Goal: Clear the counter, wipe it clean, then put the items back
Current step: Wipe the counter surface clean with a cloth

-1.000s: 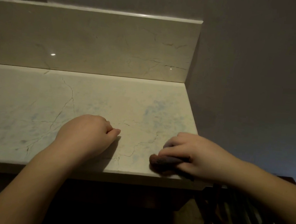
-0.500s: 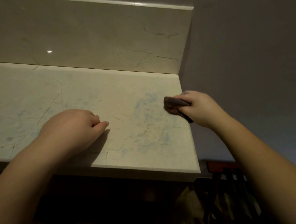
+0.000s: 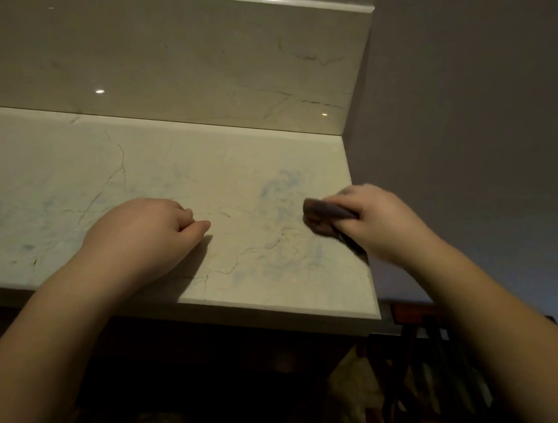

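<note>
A pale marble counter [image 3: 170,179] with thin dark veins fills the left and middle of the head view, with no items on it. My right hand [image 3: 376,221] grips a dark bunched cloth [image 3: 322,216] and presses it on the counter near the right edge, over a patch of faint bluish marks. My left hand [image 3: 144,235] rests on the counter near the front edge, its fingers curled under and holding nothing.
A marble backsplash [image 3: 169,58] rises behind the counter. A plain wall [image 3: 486,129] runs along the right side. Below the counter's right end, a dark wooden slatted piece [image 3: 426,364] stands on a patterned floor.
My right hand carried the cloth from the front edge to the back right, then pulled it a little forward along the right edge. My left hand stayed put.
</note>
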### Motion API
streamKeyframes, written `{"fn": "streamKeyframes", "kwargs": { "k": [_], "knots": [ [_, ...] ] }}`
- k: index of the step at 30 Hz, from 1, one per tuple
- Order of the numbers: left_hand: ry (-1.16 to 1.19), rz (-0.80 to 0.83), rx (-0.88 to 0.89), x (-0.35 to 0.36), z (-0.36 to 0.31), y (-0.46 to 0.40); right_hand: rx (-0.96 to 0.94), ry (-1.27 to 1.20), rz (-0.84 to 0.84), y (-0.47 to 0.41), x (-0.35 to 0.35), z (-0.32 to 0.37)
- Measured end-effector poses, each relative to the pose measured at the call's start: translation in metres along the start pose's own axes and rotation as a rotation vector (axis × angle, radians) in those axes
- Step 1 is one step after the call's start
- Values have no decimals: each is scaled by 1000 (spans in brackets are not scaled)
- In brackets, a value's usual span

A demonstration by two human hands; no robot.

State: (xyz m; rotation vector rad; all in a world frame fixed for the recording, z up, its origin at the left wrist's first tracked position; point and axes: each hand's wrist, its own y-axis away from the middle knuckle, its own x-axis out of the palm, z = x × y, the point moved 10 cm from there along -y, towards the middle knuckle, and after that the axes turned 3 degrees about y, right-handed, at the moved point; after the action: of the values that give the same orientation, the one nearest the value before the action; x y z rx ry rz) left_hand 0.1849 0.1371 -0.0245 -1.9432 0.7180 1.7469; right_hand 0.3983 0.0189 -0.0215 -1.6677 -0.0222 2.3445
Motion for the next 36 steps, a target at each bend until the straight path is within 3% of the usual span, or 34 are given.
{"fn": "streamKeyframes", "kwargs": {
  "k": [4,10,14,22,25,29,36],
  "knots": [
    [-2,-15,-2,1,1,1,88,19,-28,-19,2,-8],
    [-2,-17,54,2,0,2,34,-23,5,73,0,34],
    [-17,-10,100,1,-2,2,141,6,37,94,5,34],
    [38,35,242,-3,-6,15,362,118,-214,75,-4,34],
    [126,57,290,-2,3,22,350,134,-231,74,5,58],
    [110,-61,326,-10,23,32,327,179,-250,62,25,98],
    [201,-185,193,-16,82,47,227,99,-266,18,64,180]
  ]
}}
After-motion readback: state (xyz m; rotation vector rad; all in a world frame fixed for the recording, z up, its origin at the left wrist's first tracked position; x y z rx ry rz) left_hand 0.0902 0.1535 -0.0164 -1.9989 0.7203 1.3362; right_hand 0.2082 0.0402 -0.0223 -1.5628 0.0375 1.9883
